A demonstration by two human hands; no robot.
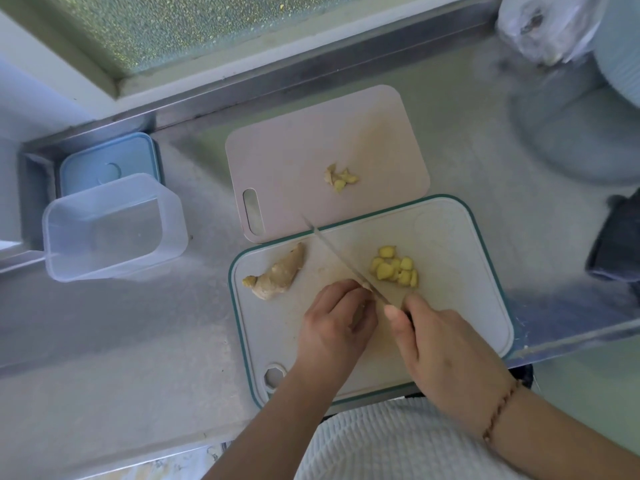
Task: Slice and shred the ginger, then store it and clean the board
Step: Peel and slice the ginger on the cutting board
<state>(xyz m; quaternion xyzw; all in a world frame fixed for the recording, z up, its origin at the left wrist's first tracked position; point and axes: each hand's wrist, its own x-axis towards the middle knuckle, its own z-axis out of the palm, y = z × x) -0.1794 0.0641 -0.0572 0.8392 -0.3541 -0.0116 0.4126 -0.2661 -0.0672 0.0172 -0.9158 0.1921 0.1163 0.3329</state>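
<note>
A white cutting board with a teal rim (460, 237) lies in front of me. On its left lies an unpeeled ginger root (277, 273); a pile of yellow ginger slices (394, 268) sits at its right. My right hand (446, 344) grips the handle of a knife (341, 259), whose blade points up and left across the board. My left hand (334, 325) has its fingers curled down on a small ginger piece right beside the blade; the piece is mostly hidden under the fingers.
A pinkish second board (294, 150) behind holds a few ginger scraps (340, 178). A clear plastic container (114, 226) and its blue lid (109, 164) stand at the left. A plastic bag (543, 26) and a pale round vessel (588, 126) are at the back right, a dark object (616, 244) at the right edge.
</note>
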